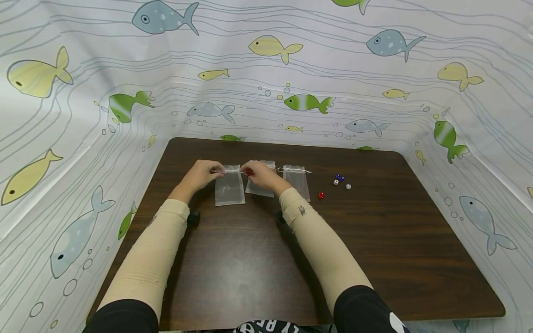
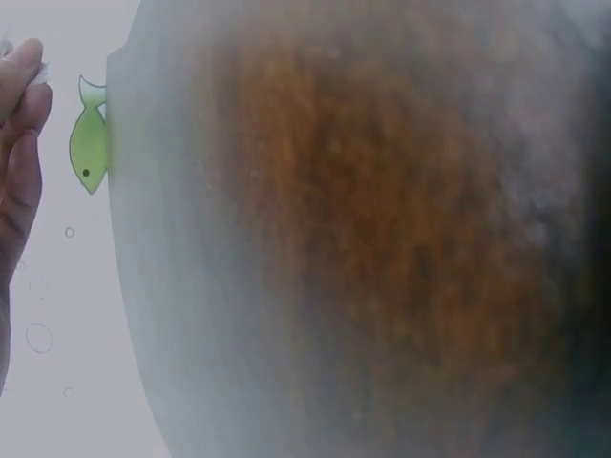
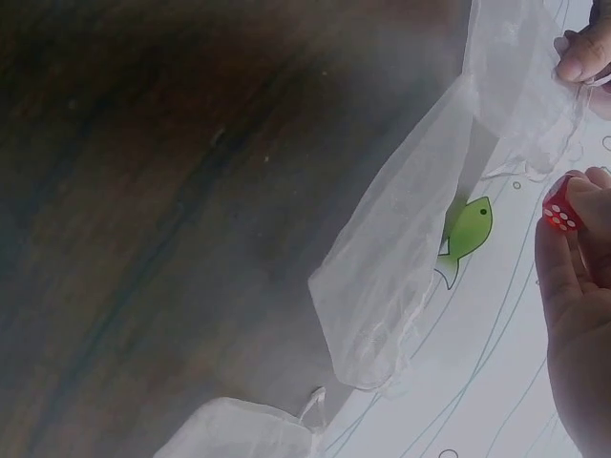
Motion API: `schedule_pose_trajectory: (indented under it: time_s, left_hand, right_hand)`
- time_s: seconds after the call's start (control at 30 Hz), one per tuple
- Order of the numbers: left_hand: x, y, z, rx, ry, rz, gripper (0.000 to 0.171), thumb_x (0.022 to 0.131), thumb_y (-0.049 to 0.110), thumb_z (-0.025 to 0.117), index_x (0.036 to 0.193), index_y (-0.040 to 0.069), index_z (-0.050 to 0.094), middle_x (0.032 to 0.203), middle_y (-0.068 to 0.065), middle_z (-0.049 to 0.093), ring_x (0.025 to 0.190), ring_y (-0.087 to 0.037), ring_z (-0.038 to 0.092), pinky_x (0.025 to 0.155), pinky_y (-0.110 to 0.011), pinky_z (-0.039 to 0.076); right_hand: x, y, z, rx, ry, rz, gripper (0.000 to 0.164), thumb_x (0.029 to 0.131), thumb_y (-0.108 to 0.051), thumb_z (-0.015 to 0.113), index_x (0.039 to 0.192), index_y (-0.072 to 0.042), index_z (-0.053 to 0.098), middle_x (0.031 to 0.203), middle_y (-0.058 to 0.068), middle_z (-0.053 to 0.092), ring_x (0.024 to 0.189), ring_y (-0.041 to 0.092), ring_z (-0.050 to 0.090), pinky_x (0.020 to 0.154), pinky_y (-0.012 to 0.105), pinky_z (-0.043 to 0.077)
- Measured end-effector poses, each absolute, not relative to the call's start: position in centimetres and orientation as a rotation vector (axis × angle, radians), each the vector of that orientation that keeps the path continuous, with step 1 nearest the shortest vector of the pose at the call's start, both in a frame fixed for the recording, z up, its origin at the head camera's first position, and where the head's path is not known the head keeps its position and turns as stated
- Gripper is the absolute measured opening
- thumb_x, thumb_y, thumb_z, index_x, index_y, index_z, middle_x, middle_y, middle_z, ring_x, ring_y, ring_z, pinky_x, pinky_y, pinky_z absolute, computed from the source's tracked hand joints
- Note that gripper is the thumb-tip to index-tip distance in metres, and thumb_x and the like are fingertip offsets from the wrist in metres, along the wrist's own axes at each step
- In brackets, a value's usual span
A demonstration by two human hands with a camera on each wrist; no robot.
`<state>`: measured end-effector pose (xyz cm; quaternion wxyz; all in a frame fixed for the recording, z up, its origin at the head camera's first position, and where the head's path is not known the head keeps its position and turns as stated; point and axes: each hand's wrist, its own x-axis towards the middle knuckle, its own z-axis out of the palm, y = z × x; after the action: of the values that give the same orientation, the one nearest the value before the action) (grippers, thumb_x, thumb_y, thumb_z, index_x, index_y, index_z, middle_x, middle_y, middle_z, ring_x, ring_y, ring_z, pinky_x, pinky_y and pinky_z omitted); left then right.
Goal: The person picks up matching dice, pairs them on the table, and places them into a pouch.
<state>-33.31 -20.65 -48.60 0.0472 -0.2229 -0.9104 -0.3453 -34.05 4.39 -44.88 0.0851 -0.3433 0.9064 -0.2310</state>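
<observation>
In the head view my left hand [image 1: 203, 174] pinches the top edge of the leftmost sheer white drawstring bag [image 1: 230, 190], which lies flat on the table. My right hand [image 1: 261, 175] is just to its right, over the top of the middle bag [image 1: 259, 188]. In the right wrist view the thumb and fingers of that hand hold a red die [image 3: 560, 212] with white pips, close by the mouth of the left bag [image 3: 520, 72]. The left wrist view shows only part of my left hand [image 2: 21, 162] at its edge, with a bit of white fabric at the fingertips.
A third drawstring bag [image 1: 294, 178] lies to the right of the middle one. Farther right are another red die [image 1: 321, 195], blue dice [image 1: 340, 177] and two white dice [image 1: 348, 186]. The dark wooden table [image 1: 374, 249] meets a fish-patterned curtain [image 1: 316, 74] behind.
</observation>
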Motion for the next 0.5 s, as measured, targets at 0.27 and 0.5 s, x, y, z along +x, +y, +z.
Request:
schedule_pose_trajectory:
  time_s: [0.27, 0.5]
  left_hand:
    - [-33.05, -20.52, -48.34, -0.676, -2.795, -1.041, 0.014, 0.09, 0.003, 0.076, 0.103, 0.002, 0.076, 0.102, -0.014, 0.075, 0.092, -0.029, 0.071, 0.082, -0.045, 0.059]
    - [-32.92, -20.47, -48.21, -0.697, -2.79, -1.043, 0.015, 0.089, 0.002, 0.076, 0.104, 0.002, 0.077, 0.104, -0.015, 0.075, 0.093, -0.029, 0.071, 0.083, -0.045, 0.059]
  right_hand:
    - [-34.13, 4.11, -45.02, -0.977, 2.684, -0.79, 0.031, 0.101, 0.004, 0.058, 0.13, 0.0, 0.063, 0.119, 0.013, 0.064, 0.108, 0.023, 0.061, 0.095, 0.032, 0.052]
    - [-34.25, 3.74, -44.88, -0.987, 2.693, -0.781, 0.03, 0.101, 0.004, 0.059, 0.13, 0.0, 0.063, 0.116, 0.012, 0.064, 0.106, 0.022, 0.06, 0.093, 0.032, 0.051]
